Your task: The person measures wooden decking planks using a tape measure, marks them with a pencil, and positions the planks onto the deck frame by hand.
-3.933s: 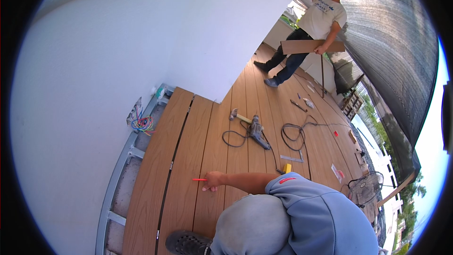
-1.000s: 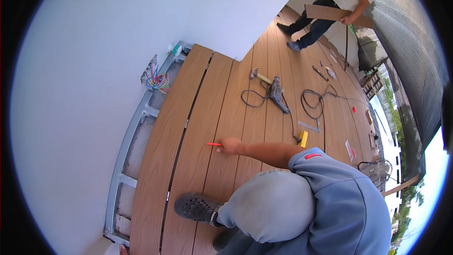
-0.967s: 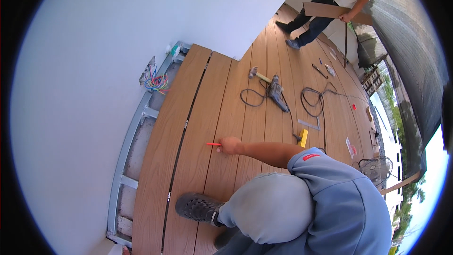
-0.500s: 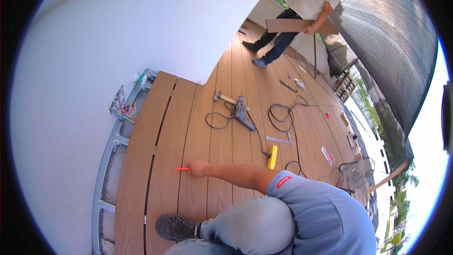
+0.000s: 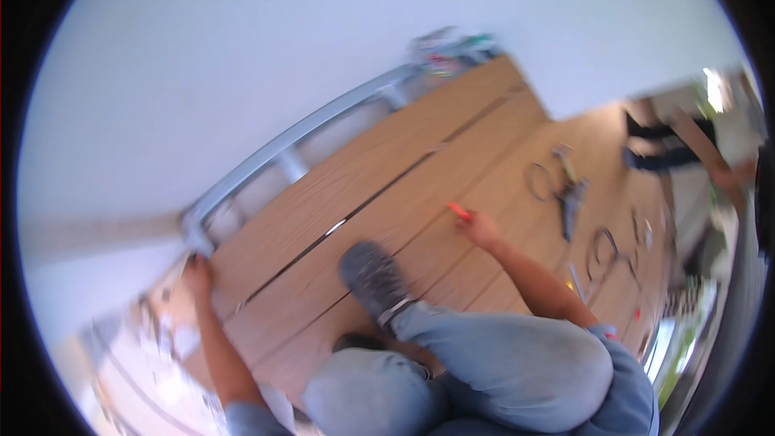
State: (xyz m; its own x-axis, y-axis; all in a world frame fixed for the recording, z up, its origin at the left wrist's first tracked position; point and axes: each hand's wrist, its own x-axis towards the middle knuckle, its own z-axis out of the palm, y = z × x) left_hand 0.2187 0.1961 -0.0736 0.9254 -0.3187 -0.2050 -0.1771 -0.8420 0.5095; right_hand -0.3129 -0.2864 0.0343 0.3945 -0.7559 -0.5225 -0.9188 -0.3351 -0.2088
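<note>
My right hand (image 5: 482,231) is closed around a slim red pencil (image 5: 459,211), held just above or against the brown deck boards (image 5: 420,202). At the near left end of the boards, my left hand (image 5: 196,278) is by the outermost board's end and the corner of the grey metal frame (image 5: 286,141). Motion blur hides its fingers, and a small dark spot shows at its top. A dark gap runs between the two boards nearest the wall, with a small light piece (image 5: 336,227) in it. My grey shoe (image 5: 373,278) rests on the boards.
A white wall (image 5: 266,48) rises beyond the frame, with loose coloured wires (image 5: 440,63) at its foot. To the right lie a power drill (image 5: 571,202), a hammer (image 5: 563,153) and a looped cable (image 5: 601,254). Another person's dark-trousered legs (image 5: 670,149) stand at the far right.
My view has swung left and tilted. My left hand has come into view at the boards' end. The pencil stays in my right hand. The other person now appears at the right edge.
</note>
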